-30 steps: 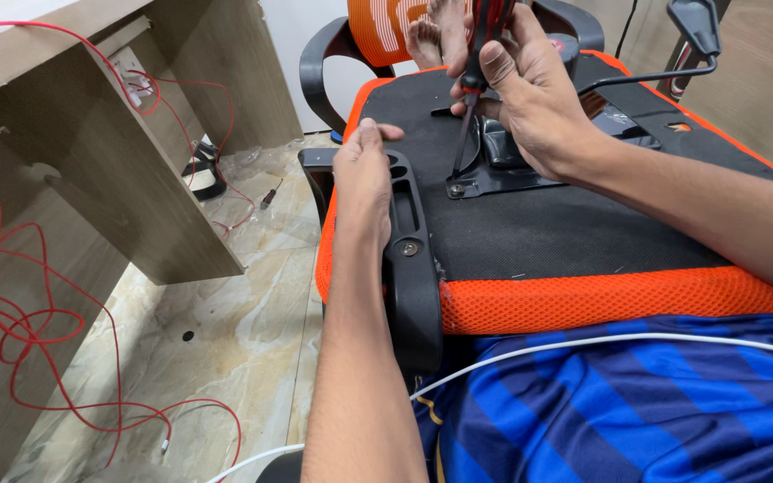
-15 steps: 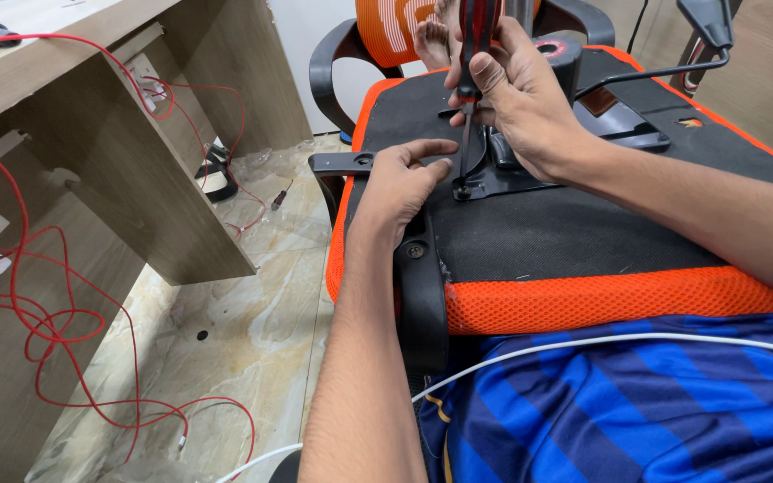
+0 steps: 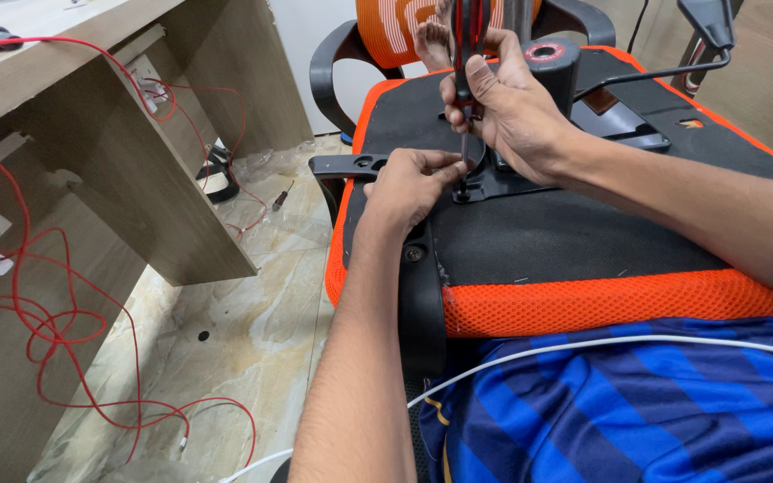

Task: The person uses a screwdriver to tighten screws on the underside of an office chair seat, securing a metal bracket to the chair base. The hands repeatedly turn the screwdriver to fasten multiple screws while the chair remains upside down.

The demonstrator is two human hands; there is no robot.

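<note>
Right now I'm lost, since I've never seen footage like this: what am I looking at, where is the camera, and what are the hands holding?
The camera sits on a person's head and looks down at their own two hands. An office chair lies overturned across their lap, its black and orange seat underside up. The right hand grips a screwdriver upright, tip down at a metal plate on the seat. The left hand pinches at the tip, seemingly steadying a screw too small to see. Left of them stand a wooden desk and loose red wires on the floor.
</note>
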